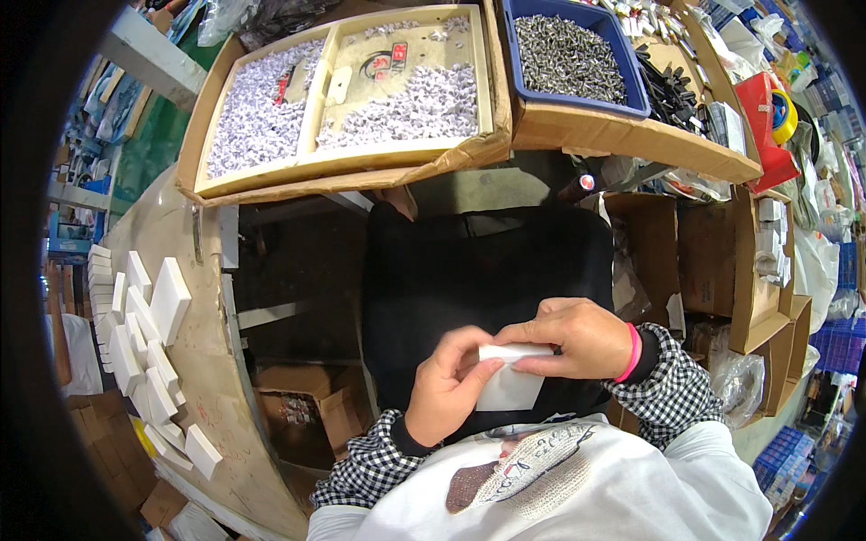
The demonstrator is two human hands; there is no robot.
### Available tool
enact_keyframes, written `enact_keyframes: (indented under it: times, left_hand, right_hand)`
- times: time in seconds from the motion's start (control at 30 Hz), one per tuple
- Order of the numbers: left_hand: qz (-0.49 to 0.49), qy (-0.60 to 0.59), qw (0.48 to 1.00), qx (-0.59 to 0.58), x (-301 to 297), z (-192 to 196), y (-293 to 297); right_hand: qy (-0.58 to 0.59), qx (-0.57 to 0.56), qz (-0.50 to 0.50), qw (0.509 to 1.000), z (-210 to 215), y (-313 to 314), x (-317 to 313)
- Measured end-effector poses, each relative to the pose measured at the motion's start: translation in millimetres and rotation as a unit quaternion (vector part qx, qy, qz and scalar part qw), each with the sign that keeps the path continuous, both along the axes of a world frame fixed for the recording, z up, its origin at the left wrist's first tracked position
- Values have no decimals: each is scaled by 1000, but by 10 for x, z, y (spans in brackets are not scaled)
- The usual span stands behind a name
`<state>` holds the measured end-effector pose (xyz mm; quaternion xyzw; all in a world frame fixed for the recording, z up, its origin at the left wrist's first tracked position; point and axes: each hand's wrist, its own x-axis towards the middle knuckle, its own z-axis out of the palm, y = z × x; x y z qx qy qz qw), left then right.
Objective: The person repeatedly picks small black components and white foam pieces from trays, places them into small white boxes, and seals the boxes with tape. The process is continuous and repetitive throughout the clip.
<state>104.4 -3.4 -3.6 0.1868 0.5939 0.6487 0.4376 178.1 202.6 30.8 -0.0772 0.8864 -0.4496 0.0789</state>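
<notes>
A small flat white box (511, 389) is held over my lap, gripped along its upper edge by both hands. My left hand (451, 379) pinches its upper left corner, thumb on the near face. From the right, my right hand (577, 339) closes on the top edge with thumb and fingers; a pink band circles that wrist. Fingers cover the top end of the box, so I cannot tell whether it is open. Several similar white boxes (170, 301) lie scattered on the table to my left, some in a row along its far left side.
Ahead stands a divided wooden tray (311, 99) of small white pieces. Beside it is a blue bin (638, 95) of small metal parts. Black parts (667, 86) lie right of that. Cardboard boxes (642, 230) stand at my right, another carton (311, 383) below the left table (212, 361).
</notes>
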Motion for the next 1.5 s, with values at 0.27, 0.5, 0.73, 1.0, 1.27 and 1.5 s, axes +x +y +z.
enact_keyframes:
  times: [0.27,0.5,0.73,1.0,1.27,1.5]
  left_hand:
    - [74,439,886,-130,-22,101,366]
    - [130,544,819,-129,23,-70,399]
    - [134,538,821,-136,58,-112,397]
    - [138,569,797,-149,80,-132,389]
    - [108,315,936,-112,209,-263,361]
    - [25,220,975,15,65,-479,-2]
  right_hand:
    - [119,-71,-249,959,-33,-132,-159]
    - [183,-55,-310,931,-90,-337,-128]
    - [159,-47,-332,929,-75,-341,-103]
    - [176,11,-312,934,-32,-334,-136]
    - [76,-17,-95,992,-189,-59,-61]
    - [5,-214,-248,945,-554,-226,188]
